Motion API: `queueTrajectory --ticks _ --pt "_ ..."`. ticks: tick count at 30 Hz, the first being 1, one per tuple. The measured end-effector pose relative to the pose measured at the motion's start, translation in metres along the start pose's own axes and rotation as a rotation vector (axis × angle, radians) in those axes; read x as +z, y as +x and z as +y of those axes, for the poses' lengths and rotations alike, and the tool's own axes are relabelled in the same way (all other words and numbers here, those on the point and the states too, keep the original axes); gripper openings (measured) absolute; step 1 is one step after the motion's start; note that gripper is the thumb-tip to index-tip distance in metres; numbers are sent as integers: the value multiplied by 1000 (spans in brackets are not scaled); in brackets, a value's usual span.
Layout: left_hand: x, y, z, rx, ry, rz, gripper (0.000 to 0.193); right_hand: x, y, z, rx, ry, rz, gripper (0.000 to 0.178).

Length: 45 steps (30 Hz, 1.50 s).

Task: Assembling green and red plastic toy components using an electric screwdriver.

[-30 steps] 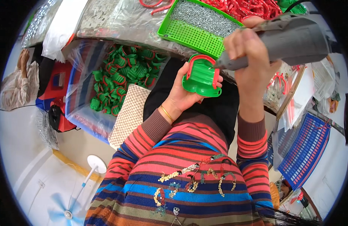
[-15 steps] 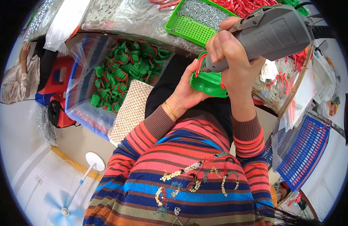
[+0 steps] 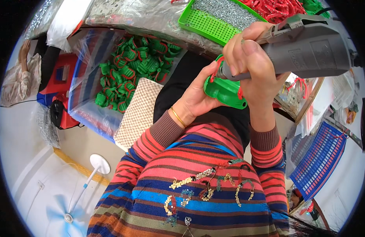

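Upper centre of the frame, the left hand [image 3: 196, 96] holds a green plastic shell with red edging [image 3: 226, 90], thumb along its upper-left side, the other fingers mostly hidden beneath. The right hand [image 3: 249, 53] is wrapped around a grey electric screwdriver [image 3: 308, 55], whose body reaches off toward the right edge of the frame. So the two hands are close but not clasped together — each is closed on its own thing, and the shell sits between them.

The relation that counts is tool to shell: the screwdriver lies nearly level across the picture, its nose pointing left and slightly down, ending over the upper-left part of the shell by the red edging. The visible part of the shell slants from upper left to lower right, its rounded lobes toward the lower right. The left hand is the nearer one, touching the shell; the right hand is just beside it and covers its upper right. Whether the bit touches a screw cannot be told.

Above the hands, a green perforated tray [image 3: 202, 27] on the table [image 3: 151, 17] holds small silver screws [image 3: 226, 14], with red plastic strips [image 3: 271, 10] heaped to its right. Left of the hands, a plastic-lined blue crate [image 3: 75, 79] holds many green-and-red pieces [image 3: 141, 63] — a checked pad [image 3: 139, 106] lies against its right side.
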<state>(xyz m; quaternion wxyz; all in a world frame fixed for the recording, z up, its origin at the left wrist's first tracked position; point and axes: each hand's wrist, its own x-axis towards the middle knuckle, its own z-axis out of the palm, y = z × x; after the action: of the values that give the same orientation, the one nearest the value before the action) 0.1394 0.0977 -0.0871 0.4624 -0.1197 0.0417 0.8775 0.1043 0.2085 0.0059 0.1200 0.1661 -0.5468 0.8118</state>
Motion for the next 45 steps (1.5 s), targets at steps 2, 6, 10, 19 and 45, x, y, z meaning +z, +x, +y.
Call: queueTrajectory --ticks 2,6,10,19,45 --pt "1 1 0 -9 -13 -1 55 -3 0 2 -21 1 -44 14" --pt "-6 -3 -1 -38 -110 -33 53 -1 -1 5 8 27 -123 16" --pt "8 -14 1 -68 2 19 50 -5 -2 -11 112 -24 -250 18" --pt "-82 -71 72 403 64 416 47 -34 72 -89 -63 305 -604 24" --pt "96 228 235 1183 2521 156 30 -63 73 -90 -155 -782 271 46"
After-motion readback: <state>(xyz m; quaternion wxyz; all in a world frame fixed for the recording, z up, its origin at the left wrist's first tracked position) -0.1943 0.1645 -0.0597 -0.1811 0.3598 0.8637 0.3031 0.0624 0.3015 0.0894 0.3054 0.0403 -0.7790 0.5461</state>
